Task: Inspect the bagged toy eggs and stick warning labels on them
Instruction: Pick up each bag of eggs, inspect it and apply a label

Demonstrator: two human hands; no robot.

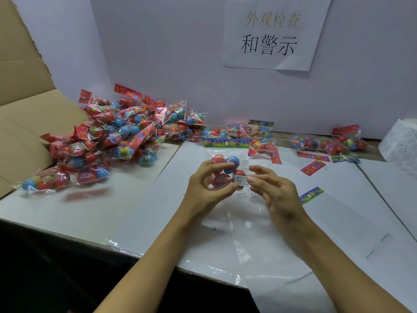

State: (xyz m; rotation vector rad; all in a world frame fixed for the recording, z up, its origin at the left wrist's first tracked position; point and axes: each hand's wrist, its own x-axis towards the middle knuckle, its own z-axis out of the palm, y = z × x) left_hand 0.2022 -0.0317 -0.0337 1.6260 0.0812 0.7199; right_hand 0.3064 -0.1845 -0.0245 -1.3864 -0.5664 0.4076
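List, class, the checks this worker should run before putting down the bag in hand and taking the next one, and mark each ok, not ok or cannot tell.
1. Bag of toy eggs in a firm grip of the left hand: ok.
2. Warning label on the bag: ok.
3. Label pressed flat all over: cannot tell.
4. Right hand holds nothing: ok.
5. Eggs free of damage: cannot tell.
6. More bags at hand, pile on the left: ok.
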